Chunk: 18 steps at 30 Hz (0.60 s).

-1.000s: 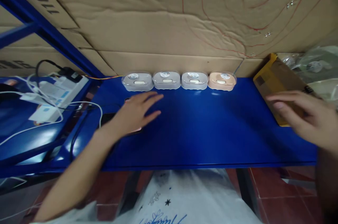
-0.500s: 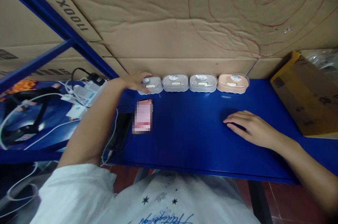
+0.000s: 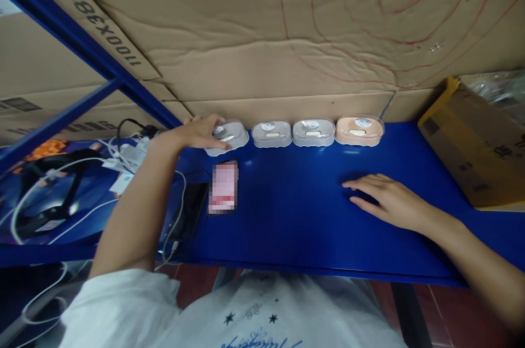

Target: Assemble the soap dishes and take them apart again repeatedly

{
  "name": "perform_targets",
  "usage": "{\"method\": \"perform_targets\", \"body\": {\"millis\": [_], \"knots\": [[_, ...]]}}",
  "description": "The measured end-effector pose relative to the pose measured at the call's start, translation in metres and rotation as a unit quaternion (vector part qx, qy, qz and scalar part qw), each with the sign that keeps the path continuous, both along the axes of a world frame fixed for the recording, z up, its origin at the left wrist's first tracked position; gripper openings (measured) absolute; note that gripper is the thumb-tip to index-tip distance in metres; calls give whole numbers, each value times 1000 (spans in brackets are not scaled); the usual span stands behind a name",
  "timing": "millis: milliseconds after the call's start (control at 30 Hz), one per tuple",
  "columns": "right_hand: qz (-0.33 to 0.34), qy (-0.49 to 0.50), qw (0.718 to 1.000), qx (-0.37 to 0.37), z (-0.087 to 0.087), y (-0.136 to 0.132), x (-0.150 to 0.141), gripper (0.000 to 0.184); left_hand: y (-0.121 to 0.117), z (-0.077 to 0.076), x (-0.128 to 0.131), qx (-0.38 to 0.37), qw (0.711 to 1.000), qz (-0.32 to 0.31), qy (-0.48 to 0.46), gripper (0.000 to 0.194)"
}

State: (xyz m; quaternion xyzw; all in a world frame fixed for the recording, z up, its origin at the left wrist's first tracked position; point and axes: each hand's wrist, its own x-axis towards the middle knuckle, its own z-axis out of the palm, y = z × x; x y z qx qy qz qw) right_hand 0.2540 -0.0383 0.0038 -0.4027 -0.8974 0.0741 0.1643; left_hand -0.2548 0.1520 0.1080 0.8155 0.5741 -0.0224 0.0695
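My left hand (image 3: 202, 132) is closed around the left end of a grey oval plastic box (image 3: 235, 135), with the thumb on its near side. This box has a clear lid, a white tab and a round sticker, and it is turned at a slight angle. To its right, two more grey oval boxes (image 3: 272, 134) and a peach oval box (image 3: 359, 132) stand in a row against the cardboard. My right hand (image 3: 383, 199) rests over the blue table (image 3: 295, 200), fingers stretched and thumb apart, holding nothing.
A phone (image 3: 223, 188) with a lit screen lies below the row, beside a black device (image 3: 192, 208) with a white cable. An open cardboard box (image 3: 479, 156) stands on the right. Left, past the blue frame (image 3: 82, 36), are a power strip (image 3: 123, 181) and tangled cables.
My left hand went from above the phone to the leftmost grey box, which is now turned and apart from its neighbour. My right hand came from the cardboard box to the table's middle right.
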Motion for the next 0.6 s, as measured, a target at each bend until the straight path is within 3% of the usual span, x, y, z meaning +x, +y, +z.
{"method": "perform_targets", "body": {"millis": [100, 167, 267, 367, 467, 600], "knots": [[-2, 4, 1000, -8, 3, -2, -5, 36, -33, 9, 20, -3, 1000, 3, 6, 88], [2, 11, 1000, -7, 6, -7, -11, 38, -67, 4, 46, -8, 1000, -24, -8, 98], [11, 24, 1000, 17, 15, -18, -28, 53, -128, -18, 94, -4, 991, -133, -30, 101], [47, 33, 998, 34, 23, -30, -49, 87, -179, -42, 134, 14, 967, -248, -47, 96], [93, 28, 995, 35, 23, -35, -70, 106, -200, -56, 152, 21, 951, -306, -45, 91], [113, 23, 993, 15, 10, -35, -89, 116, -195, -61, 154, 18, 952, -305, -36, 83]]}}
